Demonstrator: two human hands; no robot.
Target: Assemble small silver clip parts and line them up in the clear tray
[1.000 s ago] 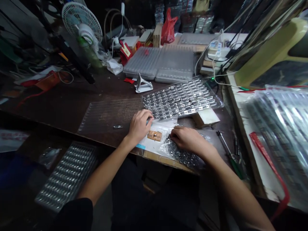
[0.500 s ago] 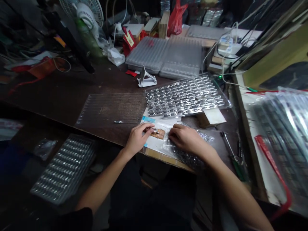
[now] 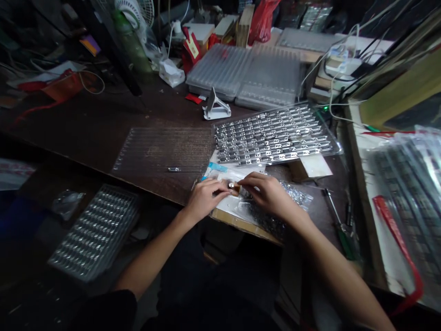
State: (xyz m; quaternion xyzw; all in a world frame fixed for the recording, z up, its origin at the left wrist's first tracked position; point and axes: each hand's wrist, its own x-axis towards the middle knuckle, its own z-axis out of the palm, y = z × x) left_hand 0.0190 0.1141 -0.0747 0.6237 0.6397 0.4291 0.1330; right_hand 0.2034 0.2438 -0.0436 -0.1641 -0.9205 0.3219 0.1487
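Tan block (image 3: 236,189), on white paper (image 3: 225,210) near the bench's front edge, between two bare hands. The left forearm (image 3: 155,257) rises obliquely from the lower left, its wrist nearly straight; the left hand (image 3: 203,200) lies back upward, fingers bent and directed toward the block. Its thumb and fingertips meet in a pinch on a small metal part (image 3: 231,185), which sits at the block and gleams just beyond the fingertips. The right forearm (image 3: 334,262) enters from the lower right at a similar slant. The right hand (image 3: 270,193) is arched, knuckles uppermost, with thumb and index finger drawn together at the block's right end; whether anything is held between them cannot be told. Beneath and beside this hand spreads a clear plastic bag of small metal pieces (image 3: 272,218). Beyond the hands, a tray of metal parts in rows (image 3: 268,135) lies aslant, propped at its near right on a white-topped block (image 3: 315,166). A single metal part (image 3: 173,169) lies to the left.
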